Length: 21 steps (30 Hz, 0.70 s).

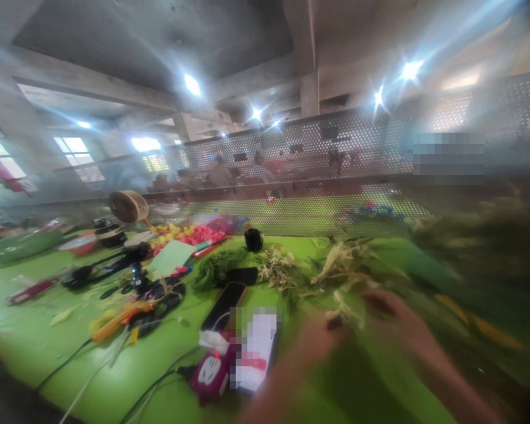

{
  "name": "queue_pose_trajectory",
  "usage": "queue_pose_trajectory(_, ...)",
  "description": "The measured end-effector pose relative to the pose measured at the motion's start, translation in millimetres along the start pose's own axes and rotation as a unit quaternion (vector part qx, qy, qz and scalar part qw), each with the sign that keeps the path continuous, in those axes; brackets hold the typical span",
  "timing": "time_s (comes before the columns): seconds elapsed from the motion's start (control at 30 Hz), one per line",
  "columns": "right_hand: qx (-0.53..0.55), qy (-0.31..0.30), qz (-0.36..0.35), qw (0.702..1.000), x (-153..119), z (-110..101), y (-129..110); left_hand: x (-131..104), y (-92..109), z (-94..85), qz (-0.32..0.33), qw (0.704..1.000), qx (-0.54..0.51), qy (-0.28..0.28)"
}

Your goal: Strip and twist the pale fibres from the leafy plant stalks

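My left hand (320, 338) is low over the green table, its fingers closed at the stem end of a pale yellow-green leaf sprig (345, 312). Just right of it is my right hand (386, 306), smeared by motion, so its fingers do not show clearly. Beyond both hands lies a heap of pale leaf sprigs (340, 259). A smaller pile of cream-and-green sprigs (280, 268) sits to its left, beside a bunch of dark green foliage (218, 266).
Left of my hands are a light-screened phone (258, 350), a dark phone (224, 306) and a purple power socket (209, 374) with cables. An orange glue gun (123, 318) lies farther left. A perforated metal screen (291, 171) backs the table (83, 383). Blurred greenery (481, 253) is at right.
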State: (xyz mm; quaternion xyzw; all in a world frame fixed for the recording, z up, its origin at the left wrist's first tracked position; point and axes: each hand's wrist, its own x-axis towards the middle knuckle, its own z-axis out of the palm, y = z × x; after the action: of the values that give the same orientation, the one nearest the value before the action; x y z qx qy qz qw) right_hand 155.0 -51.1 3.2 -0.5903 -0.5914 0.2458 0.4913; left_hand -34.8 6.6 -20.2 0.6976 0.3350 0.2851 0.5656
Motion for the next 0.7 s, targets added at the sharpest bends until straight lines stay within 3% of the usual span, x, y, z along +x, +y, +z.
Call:
queue_pose_trajectory(0.13,-0.045,-0.031,-0.070,0.996,-4.4,4.7,-6.3,-0.6,-9.5,7.0,-0.028,0.999,0.040,0.013)
queue_pose_trajectory(0.23,-0.084,-0.029,-0.087,0.992,-4.7,10.0,-0.3,-2.6,-4.0,9.2,-0.017,0.999,0.026,0.009)
queue_pose_trajectory(0.43,-0.110,-0.011,-0.094,0.989,-3.9,12.0,8.5,-3.3,10.9,13.2,0.028,0.995,-0.025,0.090)
queue_pose_trajectory(0.57,-0.088,0.014,-0.110,0.990,-5.0,11.9,3.3,-2.4,4.2,16.0,0.030,0.996,-0.044,0.076)
queue_pose_trajectory(0.7,-0.066,0.040,-0.065,0.995,-6.6,13.6,-1.3,-3.5,-1.5,16.4,0.034,0.996,0.039,0.079)
